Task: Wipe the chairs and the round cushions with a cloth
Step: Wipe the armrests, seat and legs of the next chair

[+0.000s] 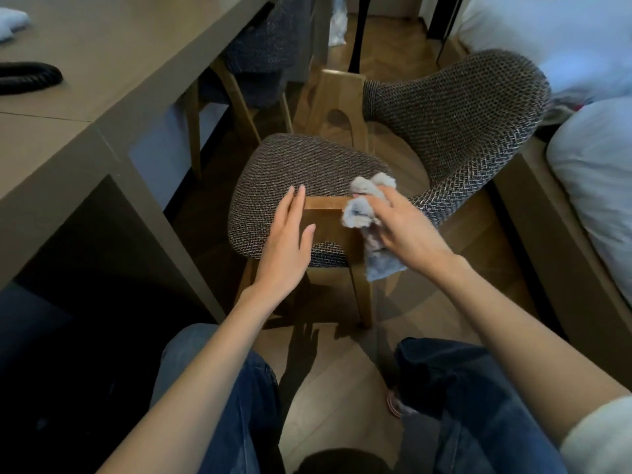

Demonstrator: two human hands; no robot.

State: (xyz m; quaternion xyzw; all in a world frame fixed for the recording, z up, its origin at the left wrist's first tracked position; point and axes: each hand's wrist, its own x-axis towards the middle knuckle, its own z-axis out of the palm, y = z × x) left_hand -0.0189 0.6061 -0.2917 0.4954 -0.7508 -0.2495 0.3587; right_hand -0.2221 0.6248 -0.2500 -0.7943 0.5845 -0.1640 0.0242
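A wooden chair (345, 107) with a grey woven seat cushion (301, 169) and a curved woven backrest (468, 124) stands in the middle of the view. My right hand (407, 227) grips a crumpled light grey cloth (367, 210) at the top of the chair's front leg, by the seat's near edge. My left hand (287, 244) hovers flat with straight fingers over the seat's front edge, holding nothing.
A brown desk (85, 107) runs along the left, with a black hose (30, 77) and a pale cloth (10, 23) on top. A second chair (253, 59) is tucked under it. A bed with white bedding (595, 186) is on the right. My knees are below.
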